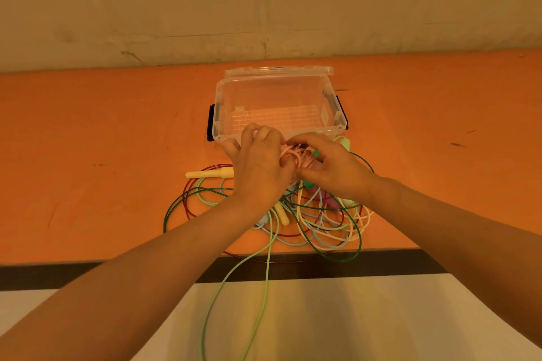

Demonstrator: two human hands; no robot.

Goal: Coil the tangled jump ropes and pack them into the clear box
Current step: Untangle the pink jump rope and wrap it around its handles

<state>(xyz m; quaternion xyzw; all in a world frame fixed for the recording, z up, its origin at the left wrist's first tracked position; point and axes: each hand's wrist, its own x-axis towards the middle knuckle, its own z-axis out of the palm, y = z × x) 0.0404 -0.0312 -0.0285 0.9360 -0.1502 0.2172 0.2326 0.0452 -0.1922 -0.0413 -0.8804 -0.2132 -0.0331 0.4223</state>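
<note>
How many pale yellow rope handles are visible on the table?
2: one yellow handle lies left of the left hand; another lies in the tangle below it. Others may be hidden.

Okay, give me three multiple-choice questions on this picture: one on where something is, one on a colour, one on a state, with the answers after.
1. Where is the loose pale yellow plastic handle?
A. inside the box
B. on the orange table, by the left hand
C. on the floor

2. What colour is the coiled rope held between the two hands?
A. pink
B. black
C. dark green

3. In what state is the clear plastic box?
A. lid shut
B. lid open, no rope inside
C. lid open, full of ropes

Answers:
1 B: it lies on the orange table beside the left hand.
2 A: pink loops show between the left hand and right hand.
3 B: the lid stands back and only the bare bottom shows.
</note>
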